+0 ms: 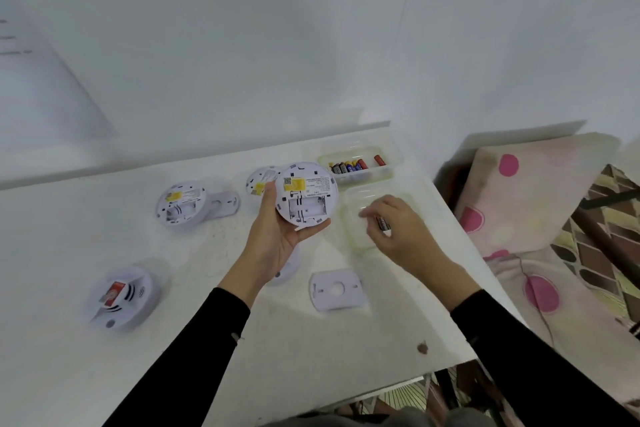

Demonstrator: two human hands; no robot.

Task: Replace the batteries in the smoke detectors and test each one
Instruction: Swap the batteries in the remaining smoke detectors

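Note:
My left hand (277,236) grips a round white smoke detector (306,196) above the table, its back towards me, the battery bay open and empty. My right hand (398,232) pinches a dark battery (382,222) over an empty clear container (353,218). Behind that, a second clear container (391,168) holds several batteries (349,166). Another detector (181,203) lies back-up at the left with an empty bay, a third (259,182) sits partly hidden behind the held one, and one (121,296) lies at the near left with a red and white tag on it.
A white mounting plate (336,289) lies near the table's front right; another plate (225,203) rests beside the left detector. The white table (104,357) stands against a white wall. A chair with a pink-dotted cushion (519,218) is to the right of the table edge.

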